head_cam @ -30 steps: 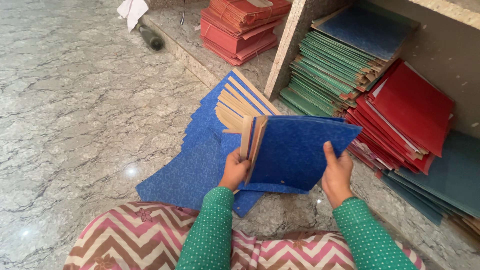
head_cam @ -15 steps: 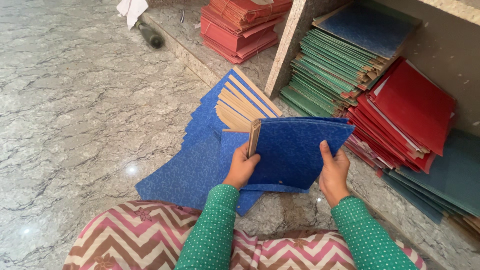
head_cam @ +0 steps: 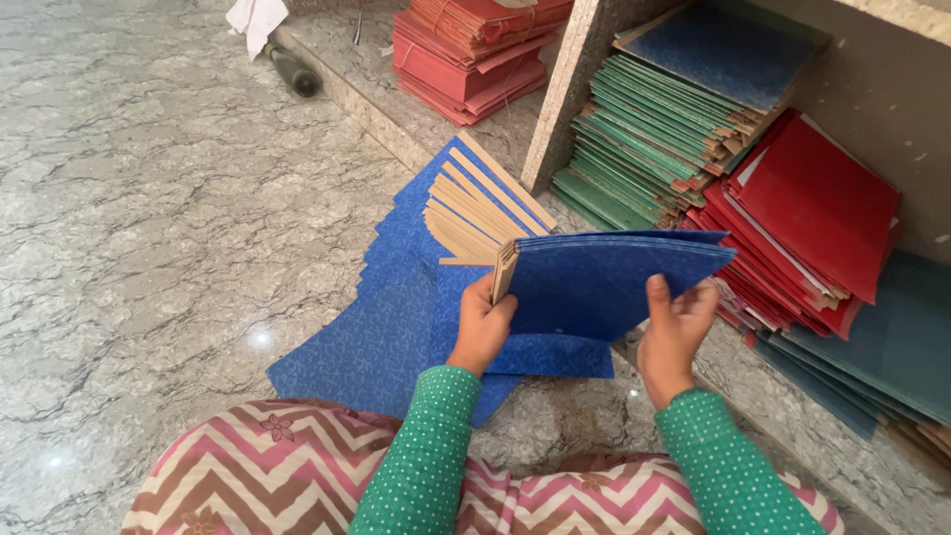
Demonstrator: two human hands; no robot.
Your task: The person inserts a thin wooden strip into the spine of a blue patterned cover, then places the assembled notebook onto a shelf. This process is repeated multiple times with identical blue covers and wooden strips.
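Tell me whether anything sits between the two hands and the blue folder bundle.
Nothing does. The left hand grips the blue folder bundle at its brown-edged left end, and the right hand holds its lower right edge. Both touch it directly.

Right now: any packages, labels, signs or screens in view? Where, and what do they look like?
None visible: no screen, sign or label.
Closest to packages: tied bundle of red folders, top centre on the ledge, flat rectangular stack.
Loose stacks: green folders and red folders, on the shelf right.
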